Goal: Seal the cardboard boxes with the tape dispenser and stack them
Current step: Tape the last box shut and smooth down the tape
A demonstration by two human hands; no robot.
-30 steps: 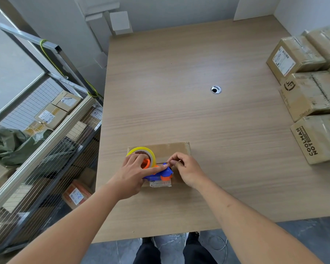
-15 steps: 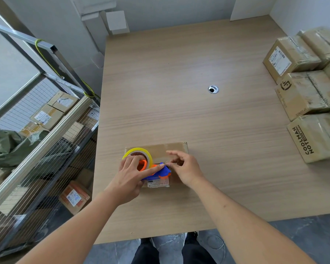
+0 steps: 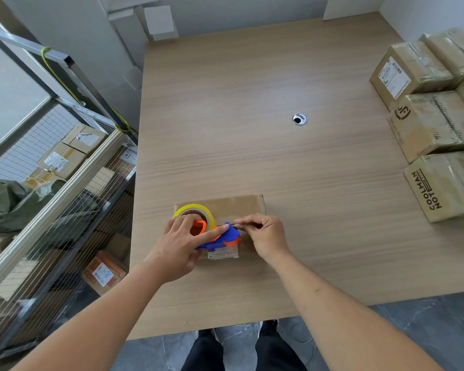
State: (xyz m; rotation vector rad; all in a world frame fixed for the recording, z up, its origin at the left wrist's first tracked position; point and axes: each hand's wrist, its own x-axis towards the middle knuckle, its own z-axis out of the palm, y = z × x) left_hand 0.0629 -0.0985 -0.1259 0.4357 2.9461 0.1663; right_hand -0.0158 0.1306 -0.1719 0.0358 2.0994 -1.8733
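Observation:
A flat cardboard box point(image 3: 236, 207) lies on the wooden table point(image 3: 252, 143) near its front edge. On top of it sits a blue and orange tape dispenser point(image 3: 227, 235) with a yellow-rimmed tape roll point(image 3: 194, 211). My left hand point(image 3: 182, 245) grips the dispenser, its index finger stretched along the blue body. My right hand point(image 3: 265, 235) pinches the clear tape end just right of the dispenser's nose, over the box top. A white label point(image 3: 223, 254) shows on the box's near side.
Several taped cardboard boxes point(image 3: 434, 124) stand along the table's right edge. A cable hole point(image 3: 299, 119) sits mid-table. A wire-mesh rack point(image 3: 51, 210) with more boxes stands left of the table. White cartons point(image 3: 160, 21) lean at the far wall.
My right hand's fingers have closed onto the tape end by the dispenser's nose. The left hand keeps its grip on the dispenser, which stays on the box.

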